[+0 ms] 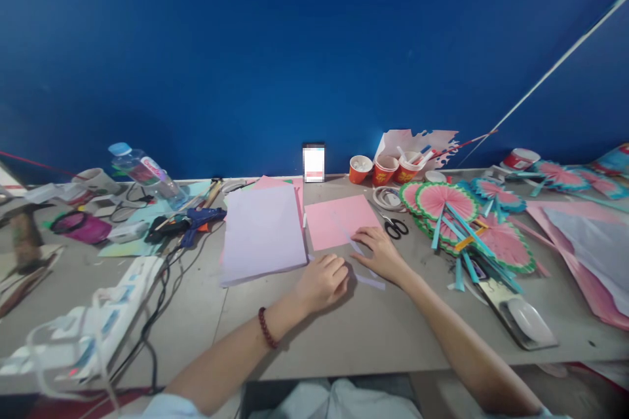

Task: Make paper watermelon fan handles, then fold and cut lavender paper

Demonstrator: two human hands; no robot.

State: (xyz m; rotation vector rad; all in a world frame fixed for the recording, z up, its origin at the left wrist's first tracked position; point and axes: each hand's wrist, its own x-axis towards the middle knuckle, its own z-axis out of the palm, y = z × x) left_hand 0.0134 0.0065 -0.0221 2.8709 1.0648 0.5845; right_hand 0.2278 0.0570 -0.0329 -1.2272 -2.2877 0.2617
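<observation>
In front of me on the grey table, a pink paper sheet lies flat. Two thin lilac paper strips are near my hands: one strip crosses the sheet, the other strip lies bent on the table. My right hand rests with fingers stretched out over the sheet's lower right corner, touching the first strip. Just left of it, my left hand is curled closed; what its fingers hold, if anything, is hidden. Beside that hand lies a stack of lilac paper.
Black-handled scissors, a tape roll and red paper cups stand beyond my right hand. Pleated paper fans and a white mouse lie right. Left are a glue gun, a power strip and a bottle.
</observation>
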